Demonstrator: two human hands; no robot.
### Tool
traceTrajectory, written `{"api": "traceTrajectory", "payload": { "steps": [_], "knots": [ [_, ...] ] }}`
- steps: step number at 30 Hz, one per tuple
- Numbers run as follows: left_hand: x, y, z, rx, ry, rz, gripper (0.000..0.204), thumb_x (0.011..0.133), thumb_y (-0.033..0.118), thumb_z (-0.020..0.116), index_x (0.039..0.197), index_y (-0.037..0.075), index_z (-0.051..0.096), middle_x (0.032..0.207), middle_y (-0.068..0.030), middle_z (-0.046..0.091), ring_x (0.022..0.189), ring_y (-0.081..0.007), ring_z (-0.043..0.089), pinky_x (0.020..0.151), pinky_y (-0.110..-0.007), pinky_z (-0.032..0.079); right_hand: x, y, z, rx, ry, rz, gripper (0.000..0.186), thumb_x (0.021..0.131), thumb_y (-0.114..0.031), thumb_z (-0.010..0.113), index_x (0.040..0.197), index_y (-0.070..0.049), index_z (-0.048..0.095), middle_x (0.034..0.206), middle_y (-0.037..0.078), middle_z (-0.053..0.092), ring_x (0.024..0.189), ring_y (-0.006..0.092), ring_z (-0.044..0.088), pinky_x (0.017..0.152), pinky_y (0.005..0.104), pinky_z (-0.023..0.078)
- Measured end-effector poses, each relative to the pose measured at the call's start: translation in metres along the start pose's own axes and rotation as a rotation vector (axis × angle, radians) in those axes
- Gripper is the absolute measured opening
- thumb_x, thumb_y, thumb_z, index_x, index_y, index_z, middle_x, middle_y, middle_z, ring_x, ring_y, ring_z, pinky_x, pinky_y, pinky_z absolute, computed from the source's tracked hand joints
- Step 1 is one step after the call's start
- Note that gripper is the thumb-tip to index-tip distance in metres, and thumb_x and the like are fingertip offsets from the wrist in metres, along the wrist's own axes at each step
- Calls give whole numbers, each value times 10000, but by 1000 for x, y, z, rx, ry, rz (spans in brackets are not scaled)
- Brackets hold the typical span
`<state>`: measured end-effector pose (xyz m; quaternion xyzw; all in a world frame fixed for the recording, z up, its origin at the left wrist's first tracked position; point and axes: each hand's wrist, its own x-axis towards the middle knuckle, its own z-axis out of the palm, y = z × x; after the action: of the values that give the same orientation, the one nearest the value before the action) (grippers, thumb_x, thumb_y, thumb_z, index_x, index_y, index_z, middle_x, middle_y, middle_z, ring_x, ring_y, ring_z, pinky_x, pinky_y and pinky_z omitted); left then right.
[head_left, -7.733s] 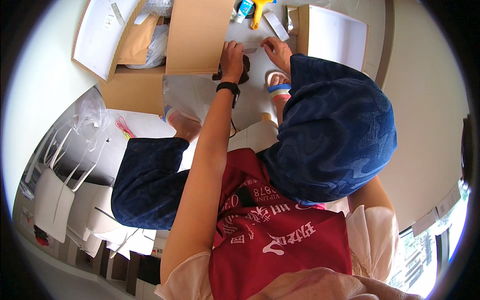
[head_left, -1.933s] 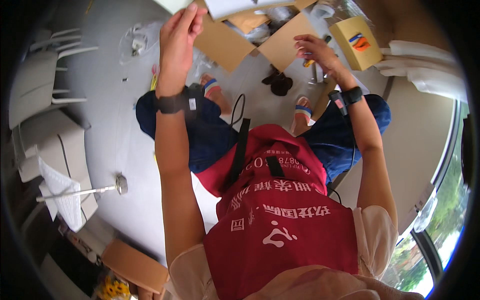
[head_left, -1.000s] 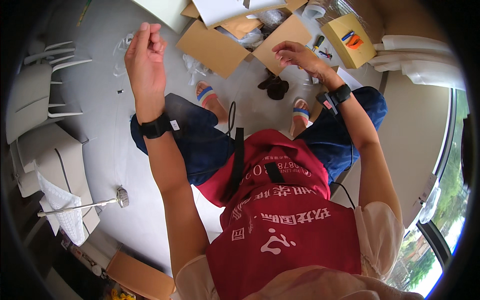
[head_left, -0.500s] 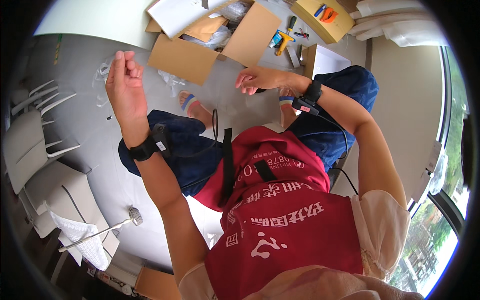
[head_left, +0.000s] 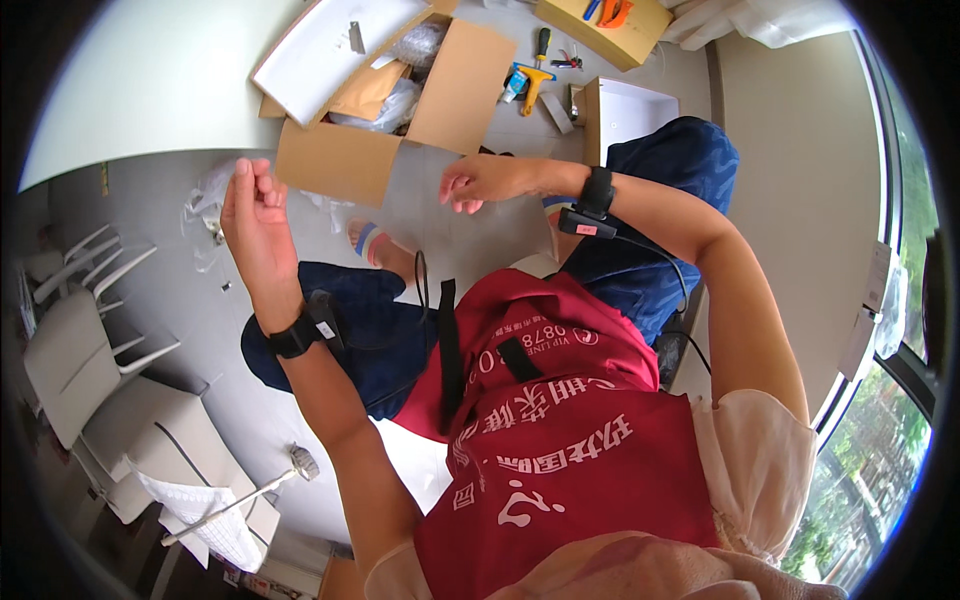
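My left hand (head_left: 262, 225) is raised over the floor, palm turned toward me. Its thumb and fingers are bent together at the tips; whatever they hold, if anything, is too small to make out. My right hand (head_left: 485, 182) hovers in front of my lap, back upward. Its fingers are loosely bent with slight gaps, and no object shows in them. Beyond both hands stands an open cardboard box (head_left: 340, 165) holding clear plastic wrap and a brown paper envelope. Its near flap lies close to my left hand. Crumpled clear plastic (head_left: 203, 210) is on the floor beside that hand.
A white-lined box (head_left: 640, 108) stands by my right knee. Near it lie a screwdriver (head_left: 543, 43), a yellow tool (head_left: 536, 90) and a tape roll (head_left: 556, 113). An orange tool (head_left: 616, 12) rests on a yellow-brown box (head_left: 600, 42). Pale chairs (head_left: 70, 365) are at left.
My right hand has come a little closer to my left, its fingers more bent. My left hand keeps about the same pose. The surroundings have shifted in view as my head moved.
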<state>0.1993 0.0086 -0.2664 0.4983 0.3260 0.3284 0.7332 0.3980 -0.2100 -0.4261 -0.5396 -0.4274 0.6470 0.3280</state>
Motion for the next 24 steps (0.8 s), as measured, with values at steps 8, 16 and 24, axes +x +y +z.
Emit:
{"api": "traceTrajectory", "payload": {
  "steps": [8, 16, 24],
  "knots": [
    [0, -9, 23, 56, -37, -34, 224, 1035, 214, 589, 943, 14, 632, 776, 11, 476, 692, -82, 398, 696, -261, 365, -4, -17, 0, -16, 16, -48, 271, 986, -185, 497, 1150, -21, 636, 993, 79, 700, 849, 148, 670, 795, 311, 545],
    [1, -19, 22, 56, -10, -32, 217, 1020, 219, 618, 970, 15, 674, 757, 26, 506, 675, -76, 425, 701, -251, 379, -13, -34, -4, -61, 13, -48, 257, 984, -175, 504, 1140, -15, 631, 998, 84, 698, 864, 146, 671, 805, 315, 549],
    [2, -17, 28, 58, -32, -32, 273, 1001, 238, 653, 950, -28, 688, 725, 22, 517, 680, -75, 446, 642, -239, 360, -10, -25, -3, 11, 37, -118, 240, 985, -191, 551, 1117, -15, 646, 955, 75, 691, 833, 141, 664, 778, 299, 557]
  ]
}}
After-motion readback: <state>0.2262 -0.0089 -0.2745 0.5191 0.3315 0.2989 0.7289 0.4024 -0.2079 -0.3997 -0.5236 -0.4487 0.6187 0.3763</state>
